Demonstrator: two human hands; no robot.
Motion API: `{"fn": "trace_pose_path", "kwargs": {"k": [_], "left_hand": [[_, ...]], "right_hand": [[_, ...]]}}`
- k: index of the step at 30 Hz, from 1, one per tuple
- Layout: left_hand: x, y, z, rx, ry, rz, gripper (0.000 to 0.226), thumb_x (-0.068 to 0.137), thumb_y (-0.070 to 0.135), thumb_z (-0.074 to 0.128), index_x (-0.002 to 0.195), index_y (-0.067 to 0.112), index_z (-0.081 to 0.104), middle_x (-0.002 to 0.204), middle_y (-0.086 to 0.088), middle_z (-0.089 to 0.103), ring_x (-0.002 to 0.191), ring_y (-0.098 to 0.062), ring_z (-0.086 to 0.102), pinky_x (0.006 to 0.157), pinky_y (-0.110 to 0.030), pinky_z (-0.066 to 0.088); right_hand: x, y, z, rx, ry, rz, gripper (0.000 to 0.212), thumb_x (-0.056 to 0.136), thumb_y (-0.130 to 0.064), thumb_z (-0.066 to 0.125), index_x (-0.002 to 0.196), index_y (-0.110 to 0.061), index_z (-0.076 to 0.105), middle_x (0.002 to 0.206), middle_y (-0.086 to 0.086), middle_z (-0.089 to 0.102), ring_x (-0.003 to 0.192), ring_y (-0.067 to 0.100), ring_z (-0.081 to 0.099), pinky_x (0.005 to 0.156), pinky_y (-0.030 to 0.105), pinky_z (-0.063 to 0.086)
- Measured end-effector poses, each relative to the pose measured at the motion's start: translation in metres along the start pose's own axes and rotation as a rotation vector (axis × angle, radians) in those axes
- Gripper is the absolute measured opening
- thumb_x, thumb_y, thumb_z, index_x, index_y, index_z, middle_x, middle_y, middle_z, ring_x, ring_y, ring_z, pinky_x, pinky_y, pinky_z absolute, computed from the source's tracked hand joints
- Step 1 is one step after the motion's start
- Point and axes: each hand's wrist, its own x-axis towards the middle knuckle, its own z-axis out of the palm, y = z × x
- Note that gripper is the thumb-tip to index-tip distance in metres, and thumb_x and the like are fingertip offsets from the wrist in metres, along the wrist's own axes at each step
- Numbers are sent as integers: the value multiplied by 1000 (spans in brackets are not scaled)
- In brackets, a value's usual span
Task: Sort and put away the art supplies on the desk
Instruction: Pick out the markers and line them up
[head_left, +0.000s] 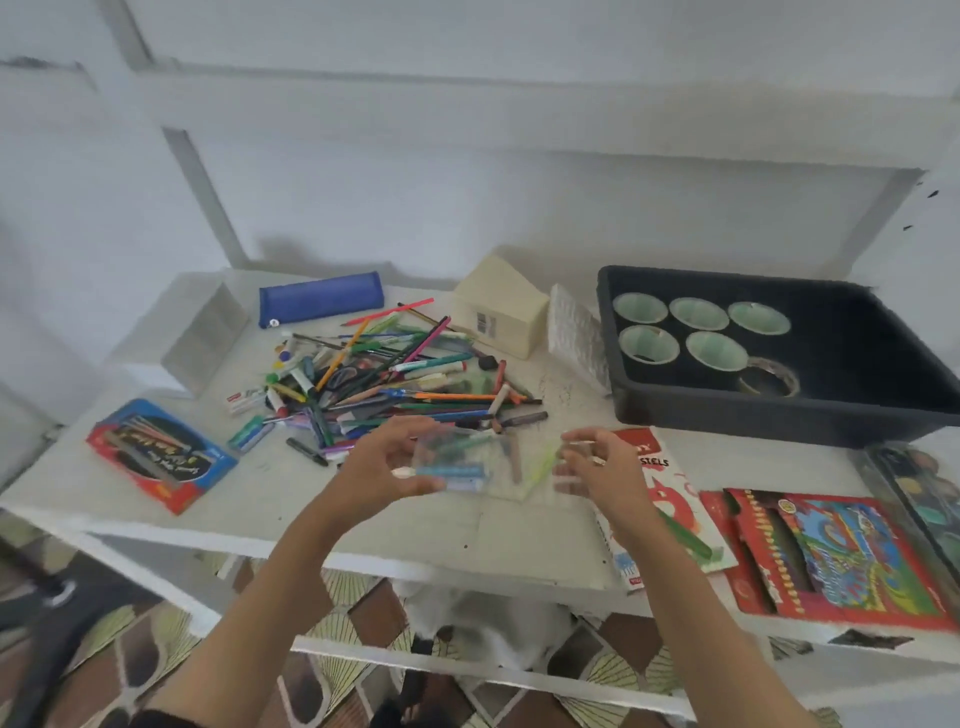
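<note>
Currently, head view only. Left hand (384, 465) grasps the left edge of a clear pouch (467, 462), thumb below and fingers curled over the top. The pouch sits between both hands at the front middle of the white desk (104, 493), with crayon-like sticks visible inside.

Right hand (597, 467) is at the pouch's right edge. Motion blur here, so I cannot tell whether it grasps or only touches.

A pile of pens and pencils (389, 374) lies just behind the pouch. Behind the pile are a blue pencil case (321, 299) and a cream box (498, 312). The dark tray (857, 374) at back right holds tape rolls (698, 314). A pastels box (670, 499) lies partly under the right wrist, with a red crayon box (841, 556) beside it. A red-and-blue pack (161, 454) lies at front left.
</note>
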Motion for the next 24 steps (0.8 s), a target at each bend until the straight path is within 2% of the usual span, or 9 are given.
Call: {"fn": "trace_pose_path", "kwargs": {"k": [2, 4, 6, 9, 12, 16, 18, 20, 24], "left_hand": [[-15, -13, -16, 47, -40, -19, 66, 55, 44, 86, 115, 53, 60, 125, 26, 53, 111, 4, 55, 90, -11, 45], [-28, -29, -30, 63, -54, -39, 80, 50, 53, 86, 124, 44, 56, 131, 24, 49, 115, 1, 54, 94, -15, 45], [-38, -44, -43, 70, -38, -50, 85, 50, 47, 89, 127, 37, 55, 128, 24, 50, 107, -6, 60, 92, -19, 49], [-51, -64, -62, 168, -32, -37, 86, 54, 30, 92, 127, 48, 51, 122, 30, 48, 101, -7, 57, 84, -16, 47], [-58, -83, -86, 323, -106, -51, 87, 56, 36, 91, 128, 51, 44, 125, 29, 39, 108, -2, 44, 87, -12, 37], [-62, -104, -114, 595, -176, -17, 89, 46, 68, 73, 125, 52, 38, 123, 26, 35, 115, -3, 27, 100, -35, 28], [-63, -113, -128, 737, -187, 21, 94, 42, 79, 61, 129, 52, 37, 131, 25, 28, 123, 0, 13, 105, -41, 19], [-61, -124, -139, 851, -187, 78, 99, 43, 86, 54, 134, 50, 39, 143, 21, 21, 133, -4, 2, 110, -46, 9], [-54, -146, -155, 957, -191, 227, 97, 49, 91, 54, 134, 47, 42, 152, 10, 17, 144, -17, -8, 109, -58, -2]], "right_hand": [[0, 5, 17, -51, -30, -21, 13, 91, 4, 53, 97, -5, 61, 95, 14, 60, 73, 20, 65, 59, 28, 58], [-2, 10, 32, -125, -36, -62, 16, 89, 6, 55, 90, -8, 63, 91, 11, 59, 72, 20, 63, 57, 26, 57], [-4, 15, 47, -191, -44, -87, 19, 87, 6, 57, 85, -12, 64, 86, 8, 59, 69, 19, 61, 56, 24, 57], [-6, 24, 70, -355, -61, -166, 18, 86, 0, 62, 84, -17, 66, 84, 3, 64, 70, 12, 59, 62, 24, 56], [-9, 30, 94, -514, -60, -272, 12, 83, -5, 67, 85, -17, 70, 86, -3, 65, 77, 4, 55, 69, 7, 41], [-16, 40, 128, -668, -56, -327, 15, 79, -5, 70, 85, -19, 72, 91, 4, 59, 85, 16, 51, 79, 28, 43], [-22, 43, 142, -713, -51, -304, 15, 80, -5, 68, 87, -17, 72, 89, 1, 56, 77, 8, 47, 75, 25, 39], [-26, 46, 153, -718, -25, -291, 15, 81, -4, 67, 88, -16, 71, 89, 1, 56, 69, 1, 43, 72, 21, 36], [-29, 52, 172, -707, 41, -291, 16, 82, -4, 66, 90, -17, 71, 87, -2, 54, 63, 1, 45, 70, 18, 36]]}}
